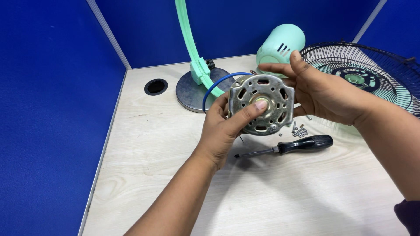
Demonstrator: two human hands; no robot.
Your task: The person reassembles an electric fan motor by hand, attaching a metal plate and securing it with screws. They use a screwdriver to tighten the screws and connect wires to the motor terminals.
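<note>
Gripping a round metal fan motor (261, 104) above the desk, the left hand (223, 131) presses its thumb on the motor's centre hub while the right hand (321, 91) clasps the far edge. Below lies a pale wood-grain desk (166, 175) enclosed by blue partition walls (48, 109), with a black-handled screwdriver (288, 147) and loose screws (299, 131) just beside. Both forearms angle inward, fingers curled.

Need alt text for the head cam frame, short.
Two bare hands hold a round metal fan motor above a pale wooden table, the left hand with its thumb on the centre, the right hand gripping the far side. A black-handled screwdriver, loose screws, a mint-green motor cover and a fan guard lie nearby.
</note>
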